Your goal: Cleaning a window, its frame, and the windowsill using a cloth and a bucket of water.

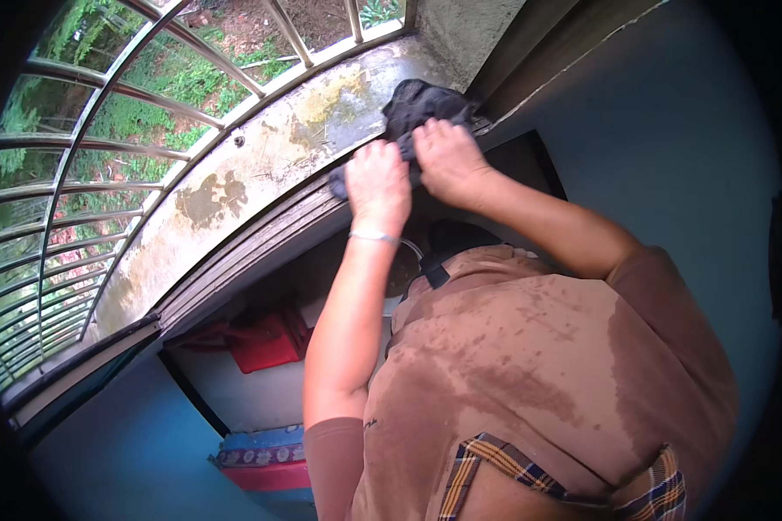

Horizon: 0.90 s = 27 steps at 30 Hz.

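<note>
Both of my hands hold a dark, crumpled cloth (423, 101) at the right end of the window's sliding track (247, 257). My left hand (379, 179), with a pale bangle at the wrist, grips the cloth's lower left part; a bit of it sticks out beside the fingers. Just to the right, my right hand (449, 156) has its fingers curled over the cloth's middle. Most of the cloth bunches beyond my fingertips, over the stained outer sill (280, 140). The fingertips are slightly blurred.
Curved metal window bars (159, 101) rise beyond the sill, with greenery outside. A window sash edge (85, 371) stands at the lower left. Below the track are a red cloth item (267, 342) and folded patterned fabric (264, 456). A blue wall (658, 150) is at the right.
</note>
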Each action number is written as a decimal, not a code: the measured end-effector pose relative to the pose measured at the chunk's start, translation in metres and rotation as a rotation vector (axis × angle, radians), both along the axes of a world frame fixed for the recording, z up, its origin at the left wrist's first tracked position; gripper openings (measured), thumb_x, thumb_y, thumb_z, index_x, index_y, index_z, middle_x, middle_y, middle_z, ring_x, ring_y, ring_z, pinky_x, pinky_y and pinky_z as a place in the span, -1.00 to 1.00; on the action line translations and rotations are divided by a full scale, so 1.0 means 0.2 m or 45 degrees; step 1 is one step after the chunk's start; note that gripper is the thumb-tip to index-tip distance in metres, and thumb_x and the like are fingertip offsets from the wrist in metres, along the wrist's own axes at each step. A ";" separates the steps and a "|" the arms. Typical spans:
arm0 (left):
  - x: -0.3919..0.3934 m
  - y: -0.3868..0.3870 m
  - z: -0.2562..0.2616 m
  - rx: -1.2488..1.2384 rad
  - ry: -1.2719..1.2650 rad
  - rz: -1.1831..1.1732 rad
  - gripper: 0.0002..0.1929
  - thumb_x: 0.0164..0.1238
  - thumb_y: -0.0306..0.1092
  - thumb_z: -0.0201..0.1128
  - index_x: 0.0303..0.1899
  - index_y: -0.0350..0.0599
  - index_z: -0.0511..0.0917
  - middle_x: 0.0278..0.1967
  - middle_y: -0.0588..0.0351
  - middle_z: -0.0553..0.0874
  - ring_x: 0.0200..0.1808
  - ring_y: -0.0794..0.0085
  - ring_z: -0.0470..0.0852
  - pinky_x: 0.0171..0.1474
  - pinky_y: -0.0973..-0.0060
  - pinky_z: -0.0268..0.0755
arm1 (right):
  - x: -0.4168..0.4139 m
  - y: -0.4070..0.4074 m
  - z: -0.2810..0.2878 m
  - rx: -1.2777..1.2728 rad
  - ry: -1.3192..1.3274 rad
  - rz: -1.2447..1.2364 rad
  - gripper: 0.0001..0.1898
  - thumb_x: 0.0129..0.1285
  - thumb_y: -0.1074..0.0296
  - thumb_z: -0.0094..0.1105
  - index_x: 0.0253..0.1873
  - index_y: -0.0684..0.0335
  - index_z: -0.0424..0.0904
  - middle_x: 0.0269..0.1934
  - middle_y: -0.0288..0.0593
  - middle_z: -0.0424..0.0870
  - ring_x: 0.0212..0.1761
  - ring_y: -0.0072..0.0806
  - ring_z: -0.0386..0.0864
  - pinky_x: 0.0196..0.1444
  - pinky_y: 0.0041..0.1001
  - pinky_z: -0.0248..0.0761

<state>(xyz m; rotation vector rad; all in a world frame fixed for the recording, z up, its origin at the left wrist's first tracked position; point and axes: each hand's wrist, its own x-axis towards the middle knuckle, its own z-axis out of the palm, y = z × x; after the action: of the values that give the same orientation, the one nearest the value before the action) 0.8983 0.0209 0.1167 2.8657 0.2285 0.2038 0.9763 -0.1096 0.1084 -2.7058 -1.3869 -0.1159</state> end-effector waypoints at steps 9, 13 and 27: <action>-0.58 0.49 0.07 0.433 0.339 0.471 -0.77 0.26 -0.19 0.27 -0.21 -0.14 0.59 -0.21 -0.02 0.61 -0.11 0.10 0.61 -0.07 0.18 0.48 | -0.42 0.62 0.00 0.292 0.233 0.506 -0.67 0.06 0.24 0.24 -0.21 0.42 0.47 -0.52 -0.04 0.60 -0.50 -0.18 0.63 -0.35 -0.20 0.39; -0.73 0.69 0.09 0.378 0.382 0.766 -0.67 0.22 -0.17 0.22 -0.11 -0.21 0.63 -0.13 -0.08 0.67 -0.06 0.05 0.63 0.01 0.15 0.49 | -0.43 0.79 0.04 0.465 0.456 0.765 -0.33 0.07 0.05 0.29 0.20 0.38 0.35 -0.16 -0.02 0.60 -0.05 -0.23 0.53 0.00 -0.29 0.32; -0.19 0.21 -0.03 -0.133 -0.042 0.546 -0.78 0.02 -0.26 0.19 -0.38 -0.21 0.64 -0.32 -0.07 0.63 -0.16 0.05 0.59 -0.04 0.13 0.44 | 0.00 0.26 0.00 0.262 0.418 0.599 -0.25 0.03 0.11 0.33 0.32 0.27 0.31 0.12 -0.03 0.51 0.17 -0.13 0.45 0.18 -0.16 0.30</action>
<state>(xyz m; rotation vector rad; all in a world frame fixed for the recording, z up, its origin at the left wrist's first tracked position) 0.8611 0.0623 0.1104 2.6729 0.8211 0.3078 0.9760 -0.0578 0.1094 -2.0554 -1.7373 0.2007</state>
